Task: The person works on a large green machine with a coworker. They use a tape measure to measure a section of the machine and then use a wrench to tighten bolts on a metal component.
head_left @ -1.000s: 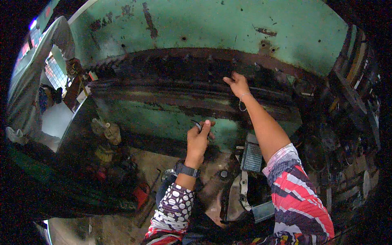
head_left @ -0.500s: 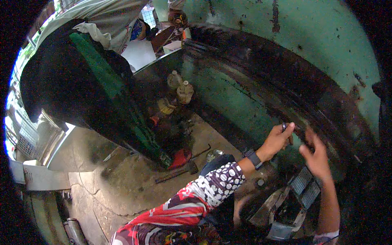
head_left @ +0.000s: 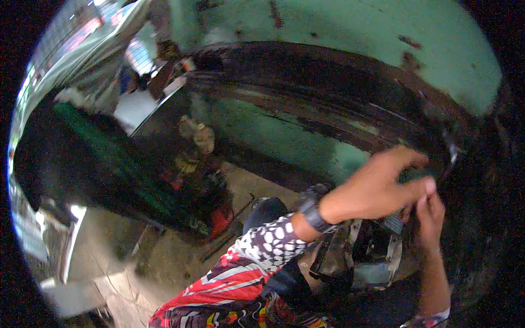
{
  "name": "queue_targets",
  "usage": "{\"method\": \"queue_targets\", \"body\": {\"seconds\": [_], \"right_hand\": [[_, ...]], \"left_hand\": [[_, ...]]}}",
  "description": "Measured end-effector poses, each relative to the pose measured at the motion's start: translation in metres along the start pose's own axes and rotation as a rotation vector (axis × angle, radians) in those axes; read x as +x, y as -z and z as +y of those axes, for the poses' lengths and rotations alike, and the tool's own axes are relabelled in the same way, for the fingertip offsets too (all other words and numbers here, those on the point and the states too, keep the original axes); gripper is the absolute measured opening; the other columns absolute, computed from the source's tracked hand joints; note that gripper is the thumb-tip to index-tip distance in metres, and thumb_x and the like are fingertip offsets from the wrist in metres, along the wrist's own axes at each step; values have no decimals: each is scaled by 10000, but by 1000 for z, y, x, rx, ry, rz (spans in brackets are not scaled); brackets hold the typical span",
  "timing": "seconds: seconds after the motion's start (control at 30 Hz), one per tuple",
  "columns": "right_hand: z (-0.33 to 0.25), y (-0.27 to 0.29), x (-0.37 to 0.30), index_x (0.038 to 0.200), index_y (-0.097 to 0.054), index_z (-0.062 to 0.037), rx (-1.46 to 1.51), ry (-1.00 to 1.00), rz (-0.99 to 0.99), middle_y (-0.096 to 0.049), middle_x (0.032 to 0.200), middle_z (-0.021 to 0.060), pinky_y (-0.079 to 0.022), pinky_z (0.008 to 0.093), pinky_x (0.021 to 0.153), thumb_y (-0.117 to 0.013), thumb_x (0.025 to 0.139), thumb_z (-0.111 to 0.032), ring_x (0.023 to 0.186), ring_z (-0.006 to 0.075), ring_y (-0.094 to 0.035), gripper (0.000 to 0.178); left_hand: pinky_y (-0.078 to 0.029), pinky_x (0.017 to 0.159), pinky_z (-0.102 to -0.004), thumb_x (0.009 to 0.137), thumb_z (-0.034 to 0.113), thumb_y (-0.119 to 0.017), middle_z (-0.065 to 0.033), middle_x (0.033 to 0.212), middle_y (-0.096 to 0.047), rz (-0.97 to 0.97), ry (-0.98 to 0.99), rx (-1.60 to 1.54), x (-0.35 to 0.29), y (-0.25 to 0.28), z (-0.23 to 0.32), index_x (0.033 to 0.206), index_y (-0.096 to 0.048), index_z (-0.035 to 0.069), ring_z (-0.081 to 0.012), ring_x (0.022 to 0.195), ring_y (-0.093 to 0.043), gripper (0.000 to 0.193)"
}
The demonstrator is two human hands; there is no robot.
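My left hand (head_left: 377,186) reaches in from the left, its fingers curled and its thumb pointing right. That thumb meets the bent fingertips of my right hand (head_left: 430,216), which comes up from the lower right. Both hands look closed around something small, hidden and blurred where the fingers meet. They are in front of a worn green metal panel (head_left: 268,131) with a dark, rusty ledge (head_left: 306,68) above. A dark watch (head_left: 315,210) circles my left wrist, below a patterned red, black and white sleeve.
Below my hands is a dirty metal frame-like part (head_left: 377,273). A red object (head_left: 221,218) and a dark bar (head_left: 219,246) lie on the concrete floor (head_left: 169,257). Left of them stands a large dark panel with a green edge (head_left: 109,147). Cloudy plastic bottles (head_left: 203,139) stand farther back.
The view has swung right, so the surroundings have moved left. My hands, apart before, have come together at the fingertips. The left hand looks closer and larger.
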State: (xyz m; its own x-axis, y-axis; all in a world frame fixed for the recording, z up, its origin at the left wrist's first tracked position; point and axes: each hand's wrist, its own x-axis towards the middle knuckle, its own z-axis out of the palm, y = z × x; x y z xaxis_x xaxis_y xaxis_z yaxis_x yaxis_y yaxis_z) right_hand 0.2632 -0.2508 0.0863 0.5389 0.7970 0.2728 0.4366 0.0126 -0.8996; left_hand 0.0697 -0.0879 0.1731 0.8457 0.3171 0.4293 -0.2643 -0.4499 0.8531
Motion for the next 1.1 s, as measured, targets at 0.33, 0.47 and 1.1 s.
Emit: {"method": "queue_targets", "body": {"seconds": [0.33, 0.47, 1.1], "right_hand": [[-16, -34, -15, 1176, -570, -50, 305, -147, 421, -552, 788, 22, -459, 293, 566, -485, 1060, -292, 590, 114, -485, 281], [6, -29, -27, 1207, -556, -28, 360, -146, 330, -541, 779, 21, -447, 285, 570, -470, 1066, -279, 600, 116, -480, 300], [18, -6, -18, 1219, -551, -27, 340, -198, 287, -535, 765, 17, -433, 273, 621, -491, 1059, -295, 624, 113, -481, 319]], "left_hand": [[-498, 923, -341, 1058, 390, -429, -101, 1249, -606, -696, -142, -1858, -116, -87, 47, 1359, -491, 22, -198, 1124, -593, 479], [-497, 919, -342, 1056, 400, -422, -105, 1244, -606, -696, -232, -1809, -119, -87, 41, 1353, -497, 19, -198, 1114, -592, 489], [-490, 901, -343, 1048, 449, -387, -124, 1217, -605, -606, -350, -1720, -112, -86, 40, 1327, -527, 3, -200, 1068, -588, 544]]}}
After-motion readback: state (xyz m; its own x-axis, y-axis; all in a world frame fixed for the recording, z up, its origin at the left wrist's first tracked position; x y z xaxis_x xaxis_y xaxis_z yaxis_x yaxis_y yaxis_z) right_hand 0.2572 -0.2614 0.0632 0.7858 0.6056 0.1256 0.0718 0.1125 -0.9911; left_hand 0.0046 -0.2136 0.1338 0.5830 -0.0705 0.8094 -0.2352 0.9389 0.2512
